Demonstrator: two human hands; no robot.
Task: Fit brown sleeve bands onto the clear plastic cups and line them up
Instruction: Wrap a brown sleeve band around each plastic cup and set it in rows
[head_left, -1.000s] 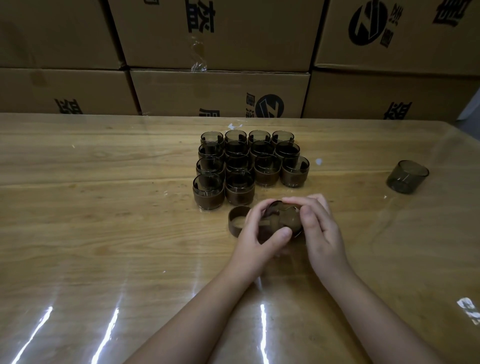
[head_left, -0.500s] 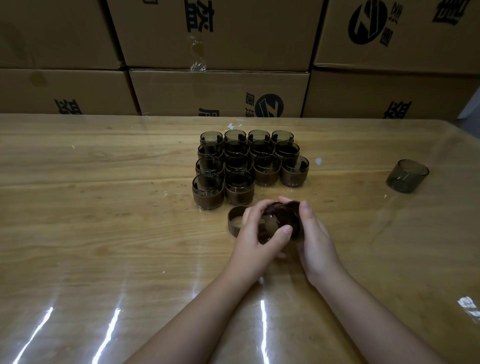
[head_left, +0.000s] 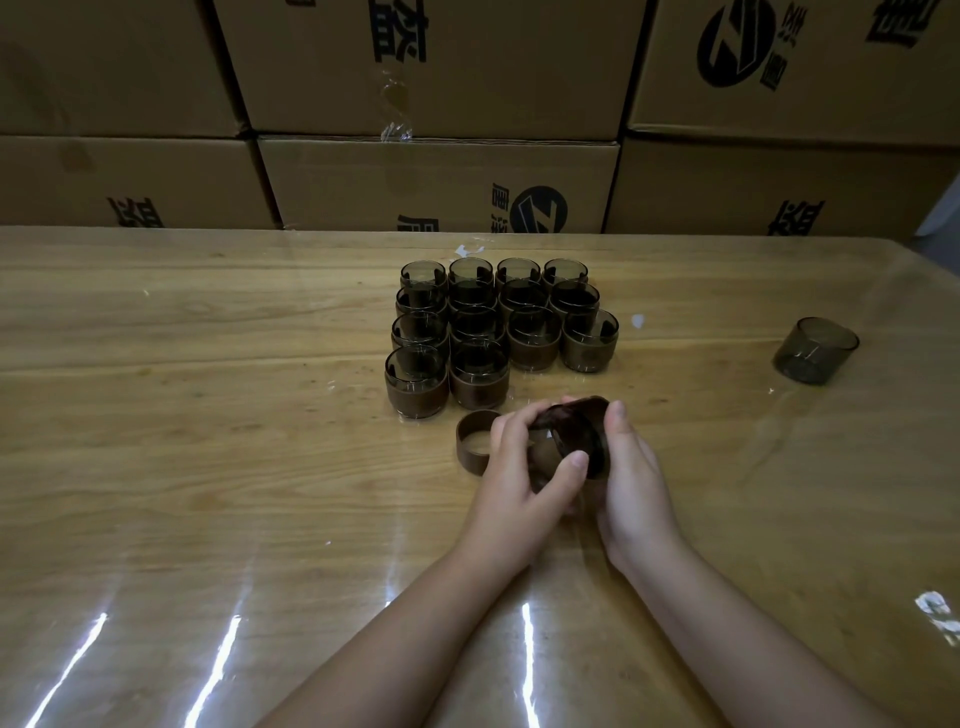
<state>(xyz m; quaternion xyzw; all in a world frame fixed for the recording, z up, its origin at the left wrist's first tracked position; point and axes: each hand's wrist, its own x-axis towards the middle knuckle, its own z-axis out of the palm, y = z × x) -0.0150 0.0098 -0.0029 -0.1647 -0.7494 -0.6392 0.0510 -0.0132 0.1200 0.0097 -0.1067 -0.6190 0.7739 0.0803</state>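
Left hand (head_left: 514, 467), right hand (head_left: 634, 478) grip cup (head_left: 571, 441), lone cup (head_left: 815, 351) near table (head_left: 208, 415) edge

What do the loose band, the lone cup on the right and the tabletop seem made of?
Loose band: matte brown, perhaps paper or leatherette. Lone cup: smoky see-through plastic, table visible through it. Tabletop: grained wood under glossy film, streaked reflections.

1. Your left hand (head_left: 519, 470) curls round the cup (head_left: 579, 434) from its left, thumb laid across its near side.
2. Your right hand (head_left: 636, 480) grips the cup's right side, thumb raised along it.
3. Your left forearm (head_left: 415, 623) and right forearm (head_left: 753, 623) angle in toward the cup.
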